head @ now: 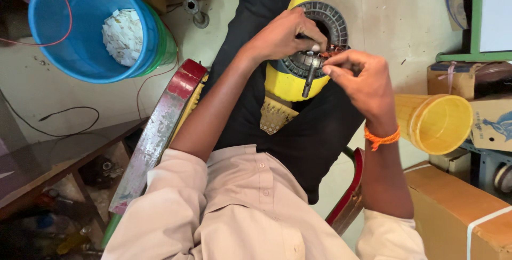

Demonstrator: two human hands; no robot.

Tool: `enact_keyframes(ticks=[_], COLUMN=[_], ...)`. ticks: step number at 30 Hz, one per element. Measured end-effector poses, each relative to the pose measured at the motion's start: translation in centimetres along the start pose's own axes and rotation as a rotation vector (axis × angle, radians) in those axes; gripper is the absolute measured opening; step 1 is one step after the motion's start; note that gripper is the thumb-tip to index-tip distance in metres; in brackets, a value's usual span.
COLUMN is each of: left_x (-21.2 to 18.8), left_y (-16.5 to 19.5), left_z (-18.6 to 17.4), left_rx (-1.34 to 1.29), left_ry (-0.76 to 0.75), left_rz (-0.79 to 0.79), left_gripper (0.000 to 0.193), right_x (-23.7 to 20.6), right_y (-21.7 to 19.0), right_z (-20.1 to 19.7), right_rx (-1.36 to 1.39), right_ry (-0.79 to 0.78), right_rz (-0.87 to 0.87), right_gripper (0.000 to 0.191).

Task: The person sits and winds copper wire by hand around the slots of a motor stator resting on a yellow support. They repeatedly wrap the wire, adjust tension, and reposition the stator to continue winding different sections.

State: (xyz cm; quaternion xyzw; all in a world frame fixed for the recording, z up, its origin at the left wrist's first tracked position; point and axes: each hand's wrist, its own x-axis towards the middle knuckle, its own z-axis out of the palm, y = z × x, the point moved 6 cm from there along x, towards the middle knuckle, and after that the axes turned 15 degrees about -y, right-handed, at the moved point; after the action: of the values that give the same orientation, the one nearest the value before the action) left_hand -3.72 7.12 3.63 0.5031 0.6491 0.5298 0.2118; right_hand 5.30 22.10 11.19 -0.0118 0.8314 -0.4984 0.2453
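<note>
Round grey slotted stator (320, 36) w/ copper wire, yellow casing (285, 84).

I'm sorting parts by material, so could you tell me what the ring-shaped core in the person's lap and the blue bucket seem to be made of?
The ring-shaped core looks like dull grey metal, judging by its fine slotted teeth; copper-coloured wire shows at its edge. The blue bucket seems to be plastic: smooth, evenly coloured, slightly glossy wall.

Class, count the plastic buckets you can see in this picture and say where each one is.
2. A blue bucket stands upper left, holding white scraps; a yellow bucket lies on its side at right. A green rim behind the blue one may be another.
</note>
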Motion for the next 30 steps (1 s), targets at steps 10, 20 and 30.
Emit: enact_keyframes(ticks=[10,20,30], left_x=[-1.0,-3.1,-3.5], left_y=[0.9,5.3,2.8], left_z=[-0.2,4.7,5.1], left_rx=[-0.105,0.375,0.371], left_ry=[0.021,0.475,0.451], left_rz=[-0.108,-0.150,-0.019], left_gripper=[0.015,0.057,0.051], right_x=[-2.9,-5.7,-5.2], right_y=[-0.9,3.5,0.7], right_z=[4.9,3.0,-1.3], right_rx=[-0.754,-0.587,-0.475], right_ry=[0.217,0.255,0.345], right_rz=[-0.284,-0.234,-0.400], right_gripper=[0.009,0.007,0.013])
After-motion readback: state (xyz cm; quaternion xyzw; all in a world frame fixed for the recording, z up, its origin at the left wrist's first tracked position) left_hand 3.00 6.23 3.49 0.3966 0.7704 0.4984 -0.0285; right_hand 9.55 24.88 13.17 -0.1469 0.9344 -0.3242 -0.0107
